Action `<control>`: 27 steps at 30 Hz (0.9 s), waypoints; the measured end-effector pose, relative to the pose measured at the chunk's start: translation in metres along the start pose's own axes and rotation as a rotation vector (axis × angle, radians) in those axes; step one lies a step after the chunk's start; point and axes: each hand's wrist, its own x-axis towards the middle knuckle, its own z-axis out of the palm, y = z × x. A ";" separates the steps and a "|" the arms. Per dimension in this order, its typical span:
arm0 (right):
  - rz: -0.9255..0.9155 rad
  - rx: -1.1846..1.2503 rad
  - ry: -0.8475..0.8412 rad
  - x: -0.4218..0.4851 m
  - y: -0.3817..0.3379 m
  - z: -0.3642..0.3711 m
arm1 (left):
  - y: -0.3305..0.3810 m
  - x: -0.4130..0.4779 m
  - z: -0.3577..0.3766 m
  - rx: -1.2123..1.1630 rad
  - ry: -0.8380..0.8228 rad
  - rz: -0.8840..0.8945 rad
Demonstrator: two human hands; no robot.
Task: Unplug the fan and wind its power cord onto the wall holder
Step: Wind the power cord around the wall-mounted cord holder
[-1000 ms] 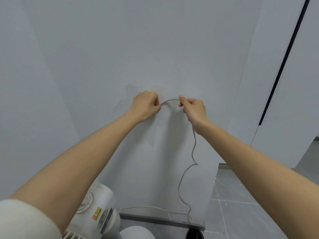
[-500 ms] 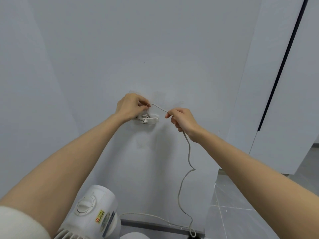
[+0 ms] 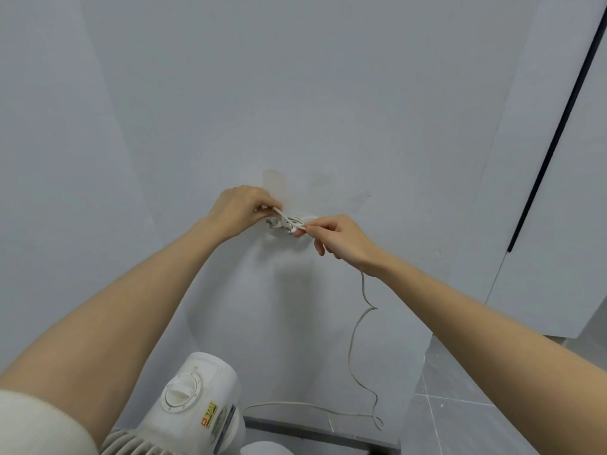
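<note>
The grey tiled floor (image 3: 460,418) carries a white fan (image 3: 197,408) at the bottom, close to the wall (image 3: 295,93). A loop of the fan's cord (image 3: 377,421) lies on the floor by the dark baseboard (image 3: 312,431), right of the fan. On the wall itself sits the white holder (image 3: 279,229), with cord wound around it.
</note>
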 end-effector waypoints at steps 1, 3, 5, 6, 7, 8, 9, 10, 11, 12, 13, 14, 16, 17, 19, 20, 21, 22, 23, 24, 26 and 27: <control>-0.011 -0.003 -0.017 0.001 -0.002 0.003 | -0.002 -0.001 0.000 0.002 0.000 -0.001; -0.033 -0.019 -0.034 0.003 -0.005 0.011 | -0.004 -0.004 -0.002 -0.006 -0.012 -0.006; -0.068 -0.065 -0.019 0.005 -0.007 0.018 | -0.007 -0.006 -0.004 0.000 -0.040 0.020; -0.085 -0.086 -0.013 0.005 -0.007 0.022 | -0.009 -0.007 -0.006 0.004 -0.047 0.037; -0.098 -0.111 -0.015 0.006 -0.008 0.025 | -0.012 -0.009 -0.007 0.013 -0.050 0.050; -0.107 -0.142 -0.023 0.006 -0.007 0.029 | -0.014 -0.010 -0.009 0.030 -0.056 0.062; -0.115 -0.179 -0.032 0.006 -0.007 0.032 | -0.016 -0.011 -0.011 0.055 -0.068 0.073; -0.124 -0.217 -0.040 0.007 -0.007 0.036 | -0.018 -0.013 -0.012 0.087 -0.085 0.085; -0.130 -0.251 -0.052 0.007 -0.006 0.039 | -0.018 -0.014 -0.012 0.118 -0.105 0.090; -0.122 -0.283 -0.073 0.008 -0.004 0.042 | -0.018 -0.015 -0.012 0.140 -0.122 0.086; -0.098 -0.314 -0.104 0.009 -0.002 0.045 | -0.019 -0.017 -0.012 0.146 -0.133 0.074; -0.063 -0.344 -0.137 0.009 0.000 0.046 | -0.020 -0.019 -0.010 0.137 -0.136 0.061; -0.004 -0.394 -0.193 0.009 0.006 0.048 | -0.023 -0.021 -0.004 0.096 -0.138 0.043; 0.009 -0.413 -0.211 0.008 0.008 0.048 | -0.024 -0.022 -0.001 0.076 -0.146 0.037; 0.017 -0.450 -0.225 0.008 0.013 0.049 | -0.024 -0.021 0.005 0.046 -0.165 0.011; 0.023 -0.472 -0.224 0.009 0.016 0.050 | -0.024 -0.019 0.008 0.030 -0.168 -0.013; 0.031 -0.496 -0.218 0.010 0.018 0.051 | -0.023 -0.018 0.010 0.002 -0.169 -0.040; 0.044 -0.521 -0.208 0.012 0.021 0.052 | -0.022 -0.016 0.012 -0.041 -0.168 -0.067; 0.058 -0.543 -0.195 0.013 0.024 0.052 | -0.020 -0.015 0.014 -0.101 -0.161 -0.094; 0.077 -0.556 -0.182 0.014 0.027 0.054 | -0.020 -0.015 0.015 -0.173 -0.151 -0.122; 0.125 -0.561 -0.138 0.015 0.034 0.055 | -0.019 -0.014 0.020 -0.307 -0.135 -0.164; 0.148 -0.560 -0.107 0.015 0.037 0.055 | -0.019 -0.014 0.022 -0.348 -0.134 -0.175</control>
